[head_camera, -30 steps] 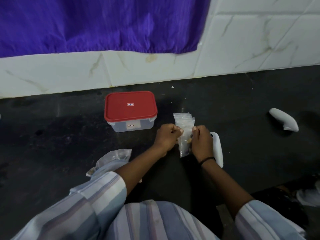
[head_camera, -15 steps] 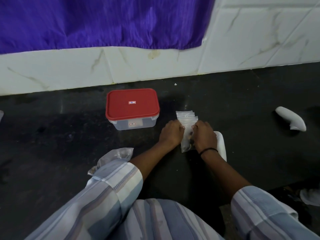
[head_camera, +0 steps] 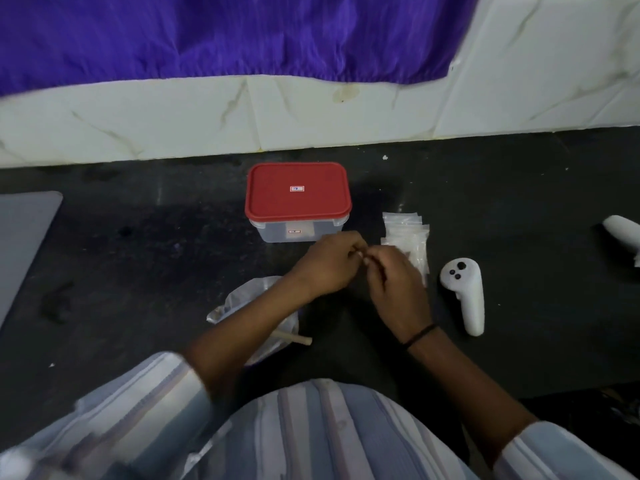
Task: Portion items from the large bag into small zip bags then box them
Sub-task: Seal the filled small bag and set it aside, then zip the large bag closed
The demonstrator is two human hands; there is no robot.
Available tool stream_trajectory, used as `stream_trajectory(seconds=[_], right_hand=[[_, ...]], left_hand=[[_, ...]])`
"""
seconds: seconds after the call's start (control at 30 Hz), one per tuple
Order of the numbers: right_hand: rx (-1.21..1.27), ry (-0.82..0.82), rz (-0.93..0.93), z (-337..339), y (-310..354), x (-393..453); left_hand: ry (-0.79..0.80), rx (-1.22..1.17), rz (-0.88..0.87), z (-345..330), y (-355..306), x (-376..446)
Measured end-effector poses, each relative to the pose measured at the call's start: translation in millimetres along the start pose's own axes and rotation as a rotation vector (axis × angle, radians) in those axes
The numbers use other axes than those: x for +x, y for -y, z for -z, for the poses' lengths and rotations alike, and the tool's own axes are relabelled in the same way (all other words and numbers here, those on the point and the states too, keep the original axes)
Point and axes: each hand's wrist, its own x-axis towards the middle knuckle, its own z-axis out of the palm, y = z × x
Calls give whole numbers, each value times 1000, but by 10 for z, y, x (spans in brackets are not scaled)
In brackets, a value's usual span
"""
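— What do we see our hands doing?

— Our left hand point(head_camera: 327, 268) and right hand point(head_camera: 394, 285) meet, fingers curled, pinching something tiny — we cannot tell what.

— Where are the bags?

— The pile of small clear zip bags point(head_camera: 407, 237) lies just past our right hand. The big crinkly clear plastic bag point(head_camera: 242, 306) sits under our left arm. The clear plastic box with the red lid point(head_camera: 298, 202) is beyond our left hand, shut.

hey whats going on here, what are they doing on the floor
A person sits at a dark floor, both hands together in front of them: the left hand and right hand seem to pinch something small between their fingertips, too blurred to identify. Beside them lie a stack of small zip bags, the large bag and a box with its red lid on.
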Motion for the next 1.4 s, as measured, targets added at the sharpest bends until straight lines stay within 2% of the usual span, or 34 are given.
stream_trajectory(seconds=[0.1,0.2,0.33,0.4,0.47,0.57,0.67,0.83,1.0,1.1,1.23,1.3,1.4], right_hand=[[43,112,152,-158,229,-122],[13,296,318,-295,365,-231],[-65,525,529,-407,452,-335],[-167,633,544,-441,462,-357],[-228,675,527,-495,483,-398],[-135,656,480,-553,473,-440],[6,580,442,-577,479,-474],[310,218,162,-518,576,-420],[356,4,168,-468,731,-264],[334,-53,212,-450,783,-229],[325,-53,273,-426,839,-206],[289,20,350,-418,886,-219],[81,201,487,-471,913,-246]], left_hand=[[-145,44,-29,277,263,-485],[-404,63,-36,509,642,-973],[-661,47,225,511,1188,-1482],[-682,13,370,424,1415,-1636],[-603,-68,484,330,1565,-1744],[-505,-221,532,221,1613,-1782],[-475,-452,541,168,1559,-1744],[-458,-576,529,170,1545,-1655],[-459,-654,537,135,1417,-1553],[-502,-850,567,150,1306,-1487],[-510,-973,564,138,1235,-1428],[-510,-960,552,105,1217,-1401],[-531,-974,525,52,1207,-1345]])
